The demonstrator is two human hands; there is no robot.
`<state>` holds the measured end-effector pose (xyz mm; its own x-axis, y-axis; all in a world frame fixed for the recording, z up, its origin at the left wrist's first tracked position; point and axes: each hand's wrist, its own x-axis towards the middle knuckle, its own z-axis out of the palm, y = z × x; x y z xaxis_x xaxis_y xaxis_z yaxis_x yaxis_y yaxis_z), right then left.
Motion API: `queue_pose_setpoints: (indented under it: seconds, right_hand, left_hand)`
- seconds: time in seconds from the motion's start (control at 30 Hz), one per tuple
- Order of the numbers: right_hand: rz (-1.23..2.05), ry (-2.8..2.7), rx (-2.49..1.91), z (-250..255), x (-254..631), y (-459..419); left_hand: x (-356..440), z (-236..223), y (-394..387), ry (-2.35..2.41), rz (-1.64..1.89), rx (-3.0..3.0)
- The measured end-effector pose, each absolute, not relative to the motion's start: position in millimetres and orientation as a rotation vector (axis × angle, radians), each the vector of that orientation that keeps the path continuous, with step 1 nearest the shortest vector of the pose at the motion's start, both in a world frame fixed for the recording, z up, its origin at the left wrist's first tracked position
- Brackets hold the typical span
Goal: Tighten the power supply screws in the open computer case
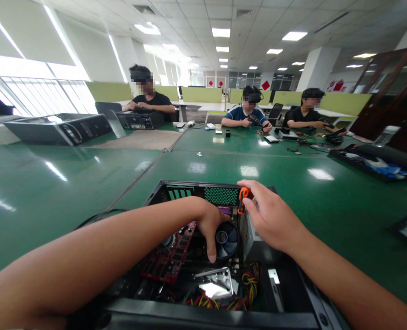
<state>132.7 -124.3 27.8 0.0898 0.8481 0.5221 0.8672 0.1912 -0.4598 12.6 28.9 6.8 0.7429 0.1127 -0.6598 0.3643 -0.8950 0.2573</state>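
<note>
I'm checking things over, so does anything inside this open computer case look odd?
The red and yellow wires look untidy, bunched in loose loops near the closest edge of the case. I see no clear damage, though the left hand hides part of the inside.

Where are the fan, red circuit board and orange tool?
Fan (222, 237), head view: on its round hub.
Red circuit board (167, 262), head view: on its broad face.
Orange tool (243, 200), head view: on its orange-and-black body.

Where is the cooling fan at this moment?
In the head view, the cooling fan sits just right of centre inside the open computer case, between the left hand and the grey power supply.
</note>
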Motion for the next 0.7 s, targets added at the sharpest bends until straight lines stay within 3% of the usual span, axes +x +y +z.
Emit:
queue_pose_setpoints:
  seconds: [0.7]
  right_hand:
    - [-0.029, -1.726, -1.644, 31.1, 129.7, -125.4]
  left_hand:
    - [11.6, 7.6, 26.5, 0.375, -0.921, 2.535]
